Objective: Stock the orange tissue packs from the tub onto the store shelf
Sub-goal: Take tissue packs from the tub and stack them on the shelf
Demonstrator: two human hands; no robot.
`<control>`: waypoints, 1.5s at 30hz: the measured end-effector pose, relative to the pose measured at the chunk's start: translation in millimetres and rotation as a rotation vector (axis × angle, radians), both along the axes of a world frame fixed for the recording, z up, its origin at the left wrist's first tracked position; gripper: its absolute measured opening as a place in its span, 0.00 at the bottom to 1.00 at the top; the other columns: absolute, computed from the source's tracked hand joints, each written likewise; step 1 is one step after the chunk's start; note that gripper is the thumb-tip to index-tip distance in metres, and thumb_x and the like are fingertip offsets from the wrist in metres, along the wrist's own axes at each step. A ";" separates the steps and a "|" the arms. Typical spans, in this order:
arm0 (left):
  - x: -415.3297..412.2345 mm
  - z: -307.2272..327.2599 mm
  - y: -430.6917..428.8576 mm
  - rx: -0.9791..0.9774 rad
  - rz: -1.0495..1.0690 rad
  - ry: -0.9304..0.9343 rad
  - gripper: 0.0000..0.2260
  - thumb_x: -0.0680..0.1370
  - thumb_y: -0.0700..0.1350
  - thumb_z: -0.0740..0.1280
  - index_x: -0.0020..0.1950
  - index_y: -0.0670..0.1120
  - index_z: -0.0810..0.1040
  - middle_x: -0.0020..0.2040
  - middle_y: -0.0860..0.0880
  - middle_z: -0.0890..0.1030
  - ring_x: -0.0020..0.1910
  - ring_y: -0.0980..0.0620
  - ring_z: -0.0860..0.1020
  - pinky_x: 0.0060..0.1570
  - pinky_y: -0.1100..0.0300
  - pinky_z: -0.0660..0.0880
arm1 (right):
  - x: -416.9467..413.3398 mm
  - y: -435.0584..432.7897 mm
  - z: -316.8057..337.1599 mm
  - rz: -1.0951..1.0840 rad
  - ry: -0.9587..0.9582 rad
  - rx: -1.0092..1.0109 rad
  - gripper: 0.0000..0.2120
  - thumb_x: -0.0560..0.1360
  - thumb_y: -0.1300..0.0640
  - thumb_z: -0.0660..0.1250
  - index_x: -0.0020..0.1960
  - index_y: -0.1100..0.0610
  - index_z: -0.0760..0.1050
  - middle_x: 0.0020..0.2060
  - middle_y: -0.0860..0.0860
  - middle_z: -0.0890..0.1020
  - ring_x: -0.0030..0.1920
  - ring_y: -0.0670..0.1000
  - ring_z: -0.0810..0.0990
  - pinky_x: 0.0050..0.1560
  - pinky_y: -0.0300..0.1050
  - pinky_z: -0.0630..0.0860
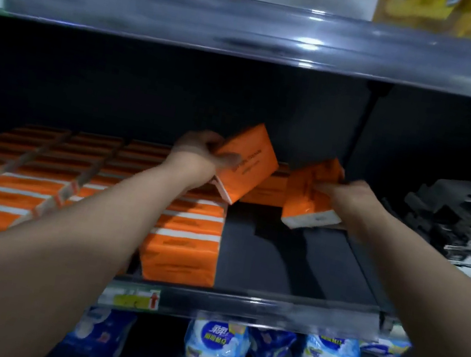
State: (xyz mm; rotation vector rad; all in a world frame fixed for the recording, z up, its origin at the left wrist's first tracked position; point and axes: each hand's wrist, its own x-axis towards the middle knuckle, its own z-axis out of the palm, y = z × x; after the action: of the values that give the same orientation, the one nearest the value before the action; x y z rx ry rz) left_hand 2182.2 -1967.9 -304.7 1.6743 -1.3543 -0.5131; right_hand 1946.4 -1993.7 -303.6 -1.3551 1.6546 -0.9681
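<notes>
Starting lower left, stocked orange packs [182,247] fill the shelf [306,271] in rows. At centre your left hand [198,153] grips one orange pack [246,164] by its lower end, thumb curled over the face — long axis tilting toward upper right. Right of centre, your right hand [347,194] pinches a second pack [309,197], white end down, long axis near upright. Both look light, soft and film-slick, so clamp the broad faces rather than a corner
</notes>
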 end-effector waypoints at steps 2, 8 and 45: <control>-11.7 -3.7 -20.3 0.032 -0.053 -0.068 0.24 0.70 0.52 0.74 0.64 0.48 0.75 0.56 0.53 0.78 0.53 0.51 0.78 0.55 0.60 0.75 | -9.1 -10.3 -3.5 -0.035 0.024 0.010 0.20 0.70 0.54 0.73 0.56 0.63 0.73 0.49 0.58 0.78 0.52 0.60 0.80 0.51 0.50 0.77; -36.8 -28.1 -64.9 0.098 -0.145 -0.369 0.24 0.70 0.48 0.74 0.65 0.46 0.74 0.62 0.46 0.77 0.59 0.48 0.76 0.56 0.60 0.71 | -31.6 -31.5 -15.9 -0.075 0.078 -0.060 0.29 0.67 0.54 0.77 0.62 0.61 0.71 0.51 0.56 0.77 0.46 0.52 0.75 0.44 0.43 0.69; -17.6 -47.6 -69.6 0.067 -0.077 -0.644 0.15 0.78 0.48 0.63 0.63 0.45 0.75 0.61 0.45 0.78 0.59 0.45 0.76 0.55 0.58 0.71 | -11.8 -46.3 -49.5 0.311 0.237 -0.218 0.23 0.65 0.64 0.76 0.57 0.52 0.74 0.46 0.50 0.79 0.42 0.49 0.78 0.40 0.40 0.76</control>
State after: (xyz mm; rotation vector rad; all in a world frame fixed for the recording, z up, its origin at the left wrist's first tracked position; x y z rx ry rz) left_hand 2164.5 -2037.6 -352.3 1.9365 -1.8754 -0.0481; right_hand 1934.6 -2040.0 -353.1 -1.8719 1.4743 -0.8459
